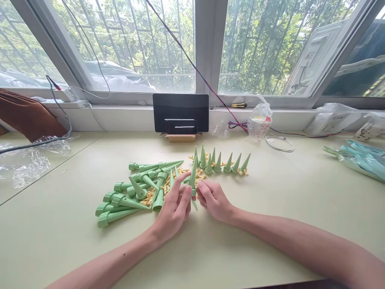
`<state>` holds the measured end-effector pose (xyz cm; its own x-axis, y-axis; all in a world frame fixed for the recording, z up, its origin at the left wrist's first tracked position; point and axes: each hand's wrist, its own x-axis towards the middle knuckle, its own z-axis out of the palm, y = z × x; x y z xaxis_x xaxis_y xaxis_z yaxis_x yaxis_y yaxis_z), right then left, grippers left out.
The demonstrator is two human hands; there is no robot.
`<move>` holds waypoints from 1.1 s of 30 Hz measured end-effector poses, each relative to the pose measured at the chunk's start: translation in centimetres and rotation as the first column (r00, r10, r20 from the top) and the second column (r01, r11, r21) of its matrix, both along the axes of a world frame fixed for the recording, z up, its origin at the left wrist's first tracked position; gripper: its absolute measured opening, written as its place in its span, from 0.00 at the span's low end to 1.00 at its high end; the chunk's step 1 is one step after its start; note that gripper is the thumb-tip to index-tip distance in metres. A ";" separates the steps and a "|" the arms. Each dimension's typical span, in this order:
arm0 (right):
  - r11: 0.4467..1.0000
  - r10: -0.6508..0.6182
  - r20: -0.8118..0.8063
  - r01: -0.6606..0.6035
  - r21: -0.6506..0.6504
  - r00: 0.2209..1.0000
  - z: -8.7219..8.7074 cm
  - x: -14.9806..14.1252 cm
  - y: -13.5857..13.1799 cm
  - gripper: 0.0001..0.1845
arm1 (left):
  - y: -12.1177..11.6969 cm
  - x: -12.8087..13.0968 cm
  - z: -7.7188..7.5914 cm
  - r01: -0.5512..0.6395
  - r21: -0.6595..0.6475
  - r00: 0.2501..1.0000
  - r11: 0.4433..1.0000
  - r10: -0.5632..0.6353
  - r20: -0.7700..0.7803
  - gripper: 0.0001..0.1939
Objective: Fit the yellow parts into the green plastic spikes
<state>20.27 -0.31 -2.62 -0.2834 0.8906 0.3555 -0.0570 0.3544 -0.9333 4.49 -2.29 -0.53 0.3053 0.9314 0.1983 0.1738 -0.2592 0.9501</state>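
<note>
My left hand (pixel 173 208) holds a green plastic watering spike (pixel 193 173) upright, its point up, between thumb and fingers. Close against the spike's collar, my right hand (pixel 217 201) is closed in a pinch; whatever sits between those fingertips is hidden. Left of the hands lies a pile of green spikes (pixel 120 199), most on their sides. Small yellow pieces (pixel 167 184) are scattered among and behind them. Beyond my right hand, several spikes (pixel 227 164) stand point up in a row, with yellow pieces around their bases.
A black tablet (pixel 180 106) leans at the back, a phone (pixel 181 127) before it on a cardboard stand (pixel 181 138). Further right are a bagged cup (pixel 260 122), a white cable (pixel 279 144) and pale green bagged items (pixel 361 160). Crumpled plastic (pixel 27 164) lies left.
</note>
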 end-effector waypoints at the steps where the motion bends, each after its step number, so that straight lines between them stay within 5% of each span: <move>1: 1.000 -0.009 0.018 0.009 0.006 1.000 0.0 0.0 0.0 0.24 | 0.0 0.0 -0.1 -0.003 -0.003 1.000 1.000 0.003 0.006 0.24; 25: 0.992 -0.071 0.207 0.047 0.117 0.976 0.4 0.0 0.0 0.18 | 0.4 0.3 0.5 -0.025 -0.106 0.998 0.994 0.031 0.061 0.20; 33: 0.996 -0.068 0.118 0.062 0.060 0.991 0.5 0.0 -0.4 0.21 | 0.0 0.4 0.8 -0.047 -0.125 0.994 0.991 0.058 0.093 0.24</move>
